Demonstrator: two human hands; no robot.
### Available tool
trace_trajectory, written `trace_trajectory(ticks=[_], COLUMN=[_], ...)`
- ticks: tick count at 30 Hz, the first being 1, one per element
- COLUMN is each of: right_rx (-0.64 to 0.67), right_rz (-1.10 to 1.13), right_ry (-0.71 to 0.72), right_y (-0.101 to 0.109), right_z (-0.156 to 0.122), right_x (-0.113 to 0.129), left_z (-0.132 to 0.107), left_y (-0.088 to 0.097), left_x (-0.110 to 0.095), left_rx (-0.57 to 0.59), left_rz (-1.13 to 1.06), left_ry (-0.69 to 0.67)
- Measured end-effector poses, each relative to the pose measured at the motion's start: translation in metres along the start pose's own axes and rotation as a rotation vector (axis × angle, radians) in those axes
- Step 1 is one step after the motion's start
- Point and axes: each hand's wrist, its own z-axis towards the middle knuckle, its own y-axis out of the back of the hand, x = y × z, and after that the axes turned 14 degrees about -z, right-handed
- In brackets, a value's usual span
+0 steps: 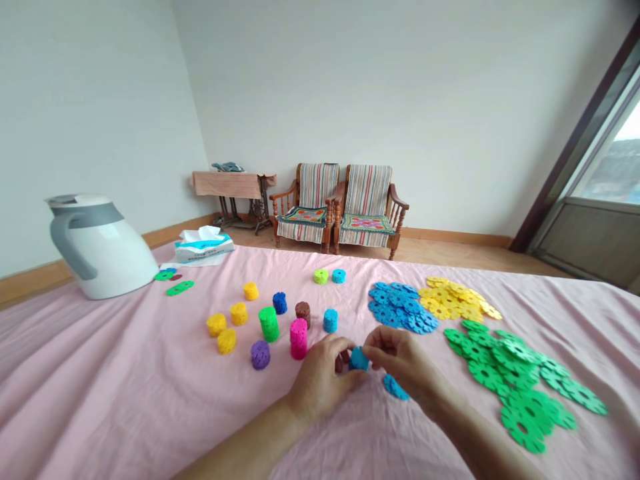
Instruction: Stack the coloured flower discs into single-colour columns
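Note:
Low over the pink cloth, my left hand [333, 370] curls its thumb and fingers around a short stack of light blue notched discs [359, 360]. At the upper right side of that stack, my right hand [400, 357] is closed in a pinch against the blue discs; whether it grips a single disc is hidden by the fingers. A few loose blue discs [396, 387] lie on the cloth just under my right hand. Left of my left hand stands a pink disc stack [299, 339], and beyond both hands is another light blue stack [331, 321].
Yellow stacks [227, 341], a green stack [269, 325], a purple stack [261, 355] and a brown stack [303, 314] stand to the left. Loose blue [400, 307], yellow [455, 299] and green discs [515, 367] spread rightward. A white jug [107, 250] and tissue pack [204, 247] stand far left.

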Motion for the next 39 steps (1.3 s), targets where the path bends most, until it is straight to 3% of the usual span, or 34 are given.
trace_trajectory(ticks=[8, 19, 28, 39], right_rx=[-0.102, -0.240, -0.386, -0.429], right_rz=[-0.073, -0.255, -0.261, -0.243], right_ry=[-0.012, 0.008, -0.050, -0.053], right_y=[-0.018, -0.002, 0.002, 0.001], right_z=[0.011, 0.011, 0.009, 0.008], right_x=[-0.022, -0.031, -0.041, -0.043], left_z=[-0.001, 0.000, 0.001, 0.001], left_y=[0.001, -0.001, 0.001, 0.000], left_x=[0.000, 0.006, 0.005, 0.003], left_rx=[0.003, -0.033, -0.036, -0.040], left_rz=[0.012, -0.072, -0.062, -0.071], left_ry=[-0.004, 0.023, 0.012, 0.024])
